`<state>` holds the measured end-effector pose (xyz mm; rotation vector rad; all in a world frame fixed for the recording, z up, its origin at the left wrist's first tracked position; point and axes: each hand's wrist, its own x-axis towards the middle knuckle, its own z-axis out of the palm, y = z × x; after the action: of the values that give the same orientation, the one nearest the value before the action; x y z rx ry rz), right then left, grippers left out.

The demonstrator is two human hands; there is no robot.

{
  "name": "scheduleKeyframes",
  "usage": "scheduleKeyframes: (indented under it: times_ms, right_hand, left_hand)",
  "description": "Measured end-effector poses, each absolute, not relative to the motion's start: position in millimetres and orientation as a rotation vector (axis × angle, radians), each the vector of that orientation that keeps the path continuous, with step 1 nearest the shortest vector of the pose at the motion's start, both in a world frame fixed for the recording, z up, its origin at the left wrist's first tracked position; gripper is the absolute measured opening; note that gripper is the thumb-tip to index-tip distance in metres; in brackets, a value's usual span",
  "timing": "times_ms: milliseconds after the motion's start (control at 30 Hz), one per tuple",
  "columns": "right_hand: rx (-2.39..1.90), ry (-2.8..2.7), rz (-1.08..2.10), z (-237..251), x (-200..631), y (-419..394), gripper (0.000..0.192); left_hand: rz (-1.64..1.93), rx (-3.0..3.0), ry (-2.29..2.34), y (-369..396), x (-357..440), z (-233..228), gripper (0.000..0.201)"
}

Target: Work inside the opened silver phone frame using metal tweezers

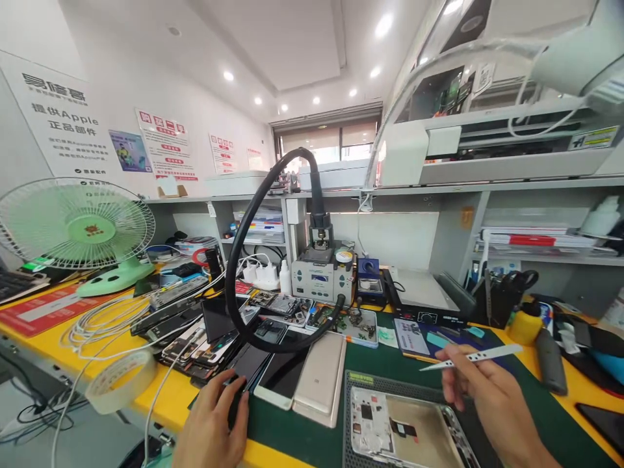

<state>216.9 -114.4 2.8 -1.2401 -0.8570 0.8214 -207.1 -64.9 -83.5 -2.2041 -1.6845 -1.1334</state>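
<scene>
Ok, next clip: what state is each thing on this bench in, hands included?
Left hand: resting on a dark phone, fingers curled over it.
Right hand: holding white tweezers, tips pointing left.
Opened phone: back off, internals exposed.
Gold phone: lying back up.
Green fan: upright; spinning cannot be told.
Tape roll: lying flat.

Tweezers in one hand, a dark phone under the other

The white tweezers [470, 357] were pinched near their rear half in the right hand [487, 396], lying nearly level with the closed tips pointing left, held in the air above the green mat and just beyond the far edge of the opened phone [404, 429]. That phone lay flat, back cover off, its pale frame and small dark parts exposed, on a grey gridded pad at the near edge of the desk. The left hand [212, 426] rested its fingers on a black phone [248, 370] lying flat, screen dark, beside a white one.
</scene>
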Motion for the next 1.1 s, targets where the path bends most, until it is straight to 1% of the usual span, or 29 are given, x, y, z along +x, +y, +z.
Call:
scheduleKeyframes:
  times_ms: [133,367,633,833,1000,1100]
  right_hand:
    - [-1.193,-0.865,0.814,1.8,219.7,-111.4,0.045]
    - [-1.193,-0.905,0.847,-1.2,220.1,-114.9,0.044]
    - [-1.249,-0.934,0.827,4.0,213.9,-120.8,0.04]
    - [-1.311,-0.952,0.778,0.3,222.8,-120.4,0.047]
    - [-1.301,-0.914,0.86,-0.5,224.0,-119.3,0.052]
    - [-1.192,-0.92,0.95,4.1,216.4,-120.7,0.047]
  left_hand:
    - [-1.099,-2.239,-1.561,-47.6,-201.4,-79.3,0.026]
    - [-1.115,-2.289,-1.456,-52.2,-203.4,-74.8,0.026]
    - [-1.2,-2.316,-1.515,-55.5,-197.9,-65.0,0.025]
    - [-1.341,-2.257,-1.619,-70.9,-191.3,-59.4,0.024]
    - [-1.516,-2.126,-1.634,-92.6,-191.0,-58.1,0.023]
    - [-1.607,-2.096,-1.707,-109.7,-185.6,-51.4,0.022]
